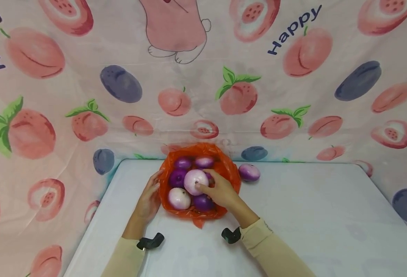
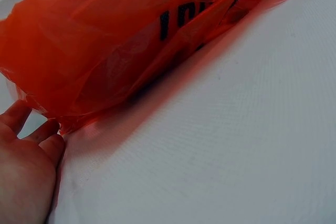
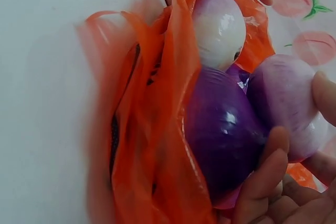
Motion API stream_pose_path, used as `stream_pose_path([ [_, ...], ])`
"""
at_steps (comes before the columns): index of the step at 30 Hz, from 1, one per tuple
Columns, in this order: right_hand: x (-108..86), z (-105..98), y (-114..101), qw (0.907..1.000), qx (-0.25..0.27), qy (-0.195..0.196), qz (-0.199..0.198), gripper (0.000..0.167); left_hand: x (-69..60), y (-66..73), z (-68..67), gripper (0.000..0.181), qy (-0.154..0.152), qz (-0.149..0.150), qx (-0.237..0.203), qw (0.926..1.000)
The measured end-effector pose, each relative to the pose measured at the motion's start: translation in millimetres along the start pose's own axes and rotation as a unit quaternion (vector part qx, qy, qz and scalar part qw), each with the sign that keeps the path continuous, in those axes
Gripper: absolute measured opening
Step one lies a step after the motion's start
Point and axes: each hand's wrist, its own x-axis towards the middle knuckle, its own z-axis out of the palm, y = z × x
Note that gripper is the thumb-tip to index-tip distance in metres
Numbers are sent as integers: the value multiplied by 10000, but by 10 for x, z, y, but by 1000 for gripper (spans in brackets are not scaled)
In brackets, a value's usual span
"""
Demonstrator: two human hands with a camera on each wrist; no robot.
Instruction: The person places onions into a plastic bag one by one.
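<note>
An orange plastic bag [image 1: 231, 165] lies with its mouth rolled wide, holding several purple and whitish onions. Between its thumb and fingers my right hand [image 1: 224, 190] grips a pale purple onion [image 1: 193, 182] over the middle of the bag. Right beside it in the right wrist view are a dark purple onion [image 3: 223, 132] and a white-and-purple onion [image 3: 220, 30]. My left hand [image 1: 149, 198] rests along the bag's left side, its fingers fairly straight; in the left wrist view the fingertips [image 2: 50, 127] touch the bag's lower edge.
One purple onion [image 1: 249, 173] lies on the table just right of the bag. The white table [image 1: 310, 215] ends at a fruit-printed cloth [image 1: 196, 88] hanging behind it. Black wrist devices [image 1: 151, 241] sit at both sleeve cuffs.
</note>
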Motion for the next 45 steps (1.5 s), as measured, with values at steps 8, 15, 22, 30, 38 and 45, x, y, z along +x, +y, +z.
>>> stream_pose_path([
  [8,24,38,6,9997,-143,160,-71,57,0,-6,13,54,55,-13,21,10000],
  [15,63,53,13,9999,-82,140,28,57,-2,-14,9,54,98,-73,43,9999],
  [22,98,70,21,9998,-47,162,50,57,0,-13,8,53,118,-70,34,9999],
  [30,119,79,19,9997,-102,191,118,58,2,-5,9,53,133,-98,-15,9999],
  [38,112,60,23,9998,-97,152,125,60,-41,-8,64,53,218,-84,-21,9997],
  [45,87,55,22,9997,-165,118,116,60,-83,-9,103,54,267,-85,28,9996],
])
